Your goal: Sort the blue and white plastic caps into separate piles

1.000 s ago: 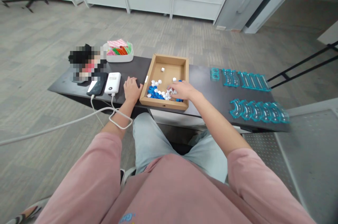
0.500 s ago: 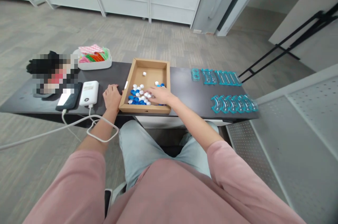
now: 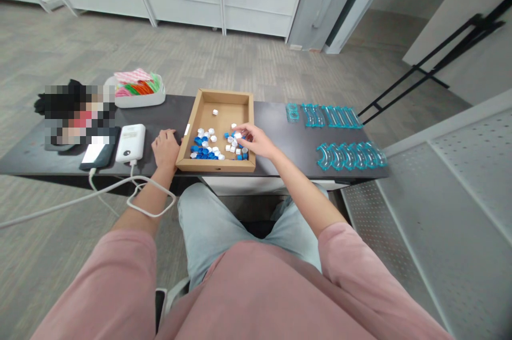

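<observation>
A shallow cardboard box (image 3: 180, 163) on the table holds small white and blue hexagonal pieces (image 3: 205, 153) in two loose groups, left and right. One white piece (image 3: 215, 112) lies alone toward the far side. Over the right-hand group is my right hand (image 3: 256, 140), its thumb and fingers apart and curved down at the pieces; I see nothing gripped in it. My left hand (image 3: 165, 149) lies palm down on the table against the box's left wall, fingers spread. The pieces beneath my right hand are partly hidden.
Turquoise clear plastic parts (image 3: 351, 156) stand in rows at the right. To the left are a white power bank (image 3: 131, 143) with a cable (image 3: 155, 182), a phone (image 3: 99, 149), a white container (image 3: 141, 100) of colourful strips, and a blurred dark item (image 3: 72, 110).
My right hand has moved right, from between the groups to above the right-hand one. More white pieces show at the right. My left hand stays beside the box; the view has shifted slightly.
</observation>
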{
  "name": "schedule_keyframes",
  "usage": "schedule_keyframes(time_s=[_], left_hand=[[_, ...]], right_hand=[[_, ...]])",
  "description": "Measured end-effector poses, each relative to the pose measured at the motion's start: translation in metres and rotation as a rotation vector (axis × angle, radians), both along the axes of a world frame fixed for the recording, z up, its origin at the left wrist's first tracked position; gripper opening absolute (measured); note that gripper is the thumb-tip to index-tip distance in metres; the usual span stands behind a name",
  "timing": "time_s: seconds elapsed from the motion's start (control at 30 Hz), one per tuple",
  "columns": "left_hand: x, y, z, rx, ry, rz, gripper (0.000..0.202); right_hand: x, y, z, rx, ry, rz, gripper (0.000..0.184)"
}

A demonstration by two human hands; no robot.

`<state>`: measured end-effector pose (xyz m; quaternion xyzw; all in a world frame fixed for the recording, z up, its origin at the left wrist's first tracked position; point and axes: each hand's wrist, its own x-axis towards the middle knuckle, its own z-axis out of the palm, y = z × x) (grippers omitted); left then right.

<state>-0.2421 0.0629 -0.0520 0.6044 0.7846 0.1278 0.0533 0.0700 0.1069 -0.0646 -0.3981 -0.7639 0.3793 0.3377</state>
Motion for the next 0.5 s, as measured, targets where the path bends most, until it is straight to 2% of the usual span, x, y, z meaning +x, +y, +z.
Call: schedule_keyframes(time_s=[0.17,0.3,0.4,0.5], left_hand=[[-0.001,0.002,-0.001,-0.004,0.012,0.001,0.051],[-0.001,0.004,-0.002,-0.004,0.017,0.015,0.050],[0.000,0.005,-0.003,0.000,0.019,0.027,0.049],[0.000,0.006,-0.004,-0.005,0.025,0.036,0.050]], right_hand=[[0.042,0.022,-0.011,-0.035,0.050,-0.270,0.031],[0.076,0.044,-0.022,-0.054,-0.019,-0.471,0.020],[0.083,0.059,-0.030,-0.052,-0.098,-0.504,0.014],[0.077,0.072,-0.039,-0.057,-0.192,-0.462,0.013]])
